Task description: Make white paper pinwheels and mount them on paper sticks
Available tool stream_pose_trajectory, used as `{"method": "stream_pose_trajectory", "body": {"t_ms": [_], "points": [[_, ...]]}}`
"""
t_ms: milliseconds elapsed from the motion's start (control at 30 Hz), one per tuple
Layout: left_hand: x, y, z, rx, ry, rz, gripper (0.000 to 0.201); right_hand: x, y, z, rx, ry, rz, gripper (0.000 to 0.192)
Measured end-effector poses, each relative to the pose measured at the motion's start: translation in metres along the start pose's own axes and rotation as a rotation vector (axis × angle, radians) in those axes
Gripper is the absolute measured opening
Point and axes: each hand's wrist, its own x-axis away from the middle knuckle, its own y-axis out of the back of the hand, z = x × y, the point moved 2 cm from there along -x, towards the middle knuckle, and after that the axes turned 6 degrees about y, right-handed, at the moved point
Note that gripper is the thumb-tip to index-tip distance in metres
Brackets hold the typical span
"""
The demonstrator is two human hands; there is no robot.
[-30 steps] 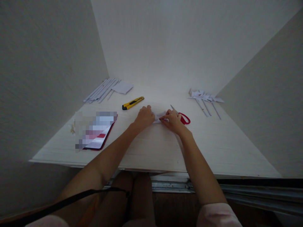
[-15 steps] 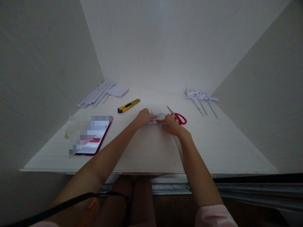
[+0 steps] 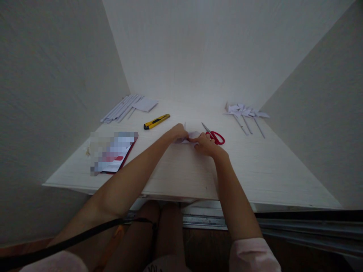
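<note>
A small folded piece of white paper [image 3: 193,135] lies on the white table [image 3: 255,170] in the middle. My left hand [image 3: 178,133] pinches its left side, and my right hand [image 3: 205,144] pinches its right side with the fingertips. Both hands rest low on the tabletop, close together. Red-handled scissors [image 3: 214,135] lie just behind my right hand. A yellow utility knife [image 3: 156,121] lies to the left behind my left hand.
Rolled paper sticks and a paper sheet [image 3: 127,107] lie at the back left. Several folded paper pinwheels on sticks [image 3: 246,115] lie at the back right. A dark red tablet [image 3: 115,153] sits at the left. Walls close in on three sides.
My hands stayed on the folded paper, with the fingers shifting slightly as they press it. The view moved a little; nothing else on the table changed place.
</note>
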Motion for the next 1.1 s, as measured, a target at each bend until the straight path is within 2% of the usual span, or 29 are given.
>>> {"method": "stream_pose_trajectory", "body": {"t_ms": [100, 233, 433, 567, 700, 800, 900, 967, 1100], "points": [[0.003, 0.001, -0.002, -0.048, -0.045, 0.007, 0.037, 0.001, 0.001, 0.0, 0.02, 0.008, 0.015, 0.048], [0.002, -0.003, 0.0, -0.093, -0.066, -0.032, 0.04, 0.004, 0.003, 0.003, 0.061, 0.021, 0.009, 0.049], [-0.003, -0.005, 0.006, -0.06, -0.094, -0.085, 0.031, 0.008, 0.009, 0.007, 0.055, 0.027, -0.041, 0.053], [-0.01, -0.005, 0.015, 0.147, -0.159, -0.168, 0.022, 0.01, 0.014, 0.01, 0.031, 0.045, -0.12, 0.054], [-0.009, -0.002, 0.022, 0.513, -0.216, -0.173, 0.016, 0.011, 0.018, 0.012, 0.031, 0.072, -0.231, 0.059], [-0.006, 0.001, 0.023, 0.697, -0.241, -0.193, 0.013, 0.012, 0.019, 0.014, 0.029, 0.087, -0.314, 0.062], [-0.007, 0.0, 0.024, 0.823, -0.281, -0.212, 0.017, 0.013, 0.02, 0.015, 0.032, 0.091, -0.381, 0.062], [-0.01, -0.002, 0.026, 0.89, -0.342, -0.183, 0.021, 0.013, 0.02, 0.016, 0.039, 0.098, -0.402, 0.062], [-0.016, -0.004, 0.03, 0.88, -0.358, -0.239, 0.022, 0.013, 0.019, 0.019, 0.052, 0.119, -0.439, 0.059]]}}
